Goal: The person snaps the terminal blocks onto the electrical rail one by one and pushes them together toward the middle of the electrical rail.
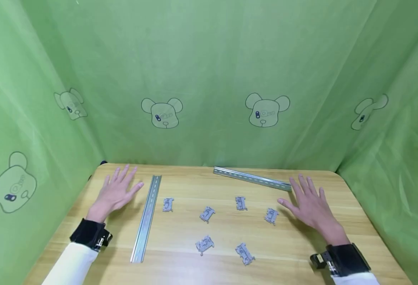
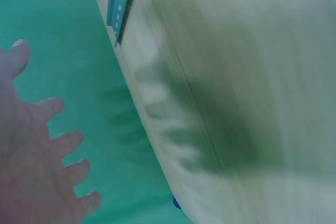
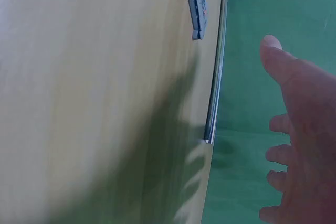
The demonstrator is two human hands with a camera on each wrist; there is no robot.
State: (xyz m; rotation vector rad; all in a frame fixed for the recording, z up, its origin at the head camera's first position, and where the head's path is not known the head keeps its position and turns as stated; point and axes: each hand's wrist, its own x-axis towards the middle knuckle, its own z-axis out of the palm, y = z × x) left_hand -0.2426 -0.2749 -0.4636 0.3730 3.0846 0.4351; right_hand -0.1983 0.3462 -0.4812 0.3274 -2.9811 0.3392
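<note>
Green cloth (image 1: 209, 59) with bear prints walls in a wooden table (image 1: 180, 269). Two metal rails lie on it: the near rail (image 1: 146, 217) runs front to back on the left side, the far rail (image 1: 251, 178) lies slanted along the back edge, right of centre. Left hand (image 1: 115, 192) is flat with fingers spread, holding nothing, just left of the near rail and not touching it. Right hand (image 1: 310, 205) is likewise spread and relaxed, holding nothing; its fingertips are just beside the right end of the far rail, contact unclear. Six small grey clips (image 1: 207, 214) lie scattered between the hands, apart from each other; the rightmost clip (image 1: 271, 216) is near the right thumb. Black wrist straps (image 1: 344, 259) sit over white sleeves.
</note>
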